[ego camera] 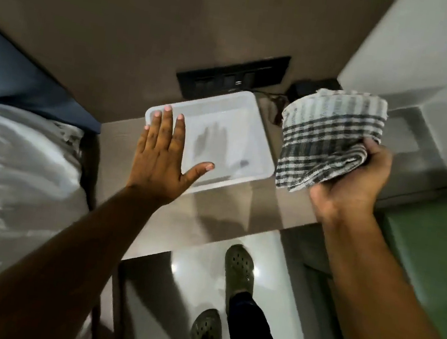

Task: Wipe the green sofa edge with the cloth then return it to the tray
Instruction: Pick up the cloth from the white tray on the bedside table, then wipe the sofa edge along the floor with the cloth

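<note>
While the right hand [359, 174] is gripping the bunched checked cloth [333, 138] above the worktop [208, 224], just right of the empty tray [264, 157], the left hand [161, 155] is hovering flat, fingers spread. Being soft and light, the cloth is probably best grasped by its gathered folds.

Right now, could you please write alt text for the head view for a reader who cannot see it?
Seen from above, the right hand grips a bunched checked cloth beside an empty white tray, while the left hand lies flat and open on the tray's near corner. The tray sits on a small table; the green sofa is at right.
</note>
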{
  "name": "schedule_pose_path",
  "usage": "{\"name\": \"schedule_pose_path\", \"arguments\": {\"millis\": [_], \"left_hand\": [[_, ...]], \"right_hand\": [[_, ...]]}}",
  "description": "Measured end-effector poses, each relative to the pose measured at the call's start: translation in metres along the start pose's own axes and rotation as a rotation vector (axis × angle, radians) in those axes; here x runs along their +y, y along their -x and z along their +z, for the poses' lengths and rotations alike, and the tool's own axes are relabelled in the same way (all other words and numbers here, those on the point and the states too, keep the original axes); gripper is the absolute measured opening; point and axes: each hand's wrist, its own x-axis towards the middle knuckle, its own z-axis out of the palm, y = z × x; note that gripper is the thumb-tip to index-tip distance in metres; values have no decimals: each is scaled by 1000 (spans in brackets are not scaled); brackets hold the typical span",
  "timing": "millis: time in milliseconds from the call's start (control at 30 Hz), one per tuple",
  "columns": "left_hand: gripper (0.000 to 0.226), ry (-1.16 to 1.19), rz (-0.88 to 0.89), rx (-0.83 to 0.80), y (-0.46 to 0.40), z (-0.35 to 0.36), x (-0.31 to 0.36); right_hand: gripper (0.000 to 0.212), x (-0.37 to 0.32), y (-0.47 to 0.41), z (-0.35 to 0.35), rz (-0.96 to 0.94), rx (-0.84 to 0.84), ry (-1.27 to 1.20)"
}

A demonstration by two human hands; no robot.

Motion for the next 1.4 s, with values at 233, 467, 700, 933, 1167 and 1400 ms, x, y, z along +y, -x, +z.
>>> {"name": "schedule_pose_path", "arguments": {"millis": [233, 467, 700, 933, 1167, 1400], "left_hand": [[108, 55, 311, 29, 17, -63, 134], [102, 84, 802, -15, 77, -71, 359], [104, 80, 1147, -133, 249, -22, 549], [99, -90, 1458, -369, 472, 44, 644], [99, -330, 1827, -439, 646, 103, 713], [94, -482, 2216, -348, 779, 168, 760]], "right_hand": [[38, -124, 136, -49, -299, 17, -184], [43, -242, 315, -156, -628, 168, -314], [43, -279, 523, -304, -940, 390, -400], [63, -212, 763, -430, -1036, 815, -461], [46, -81, 879, -522, -1161, 1139, -817], [65, 36, 857, -589, -1096, 1298, -1188]]}}
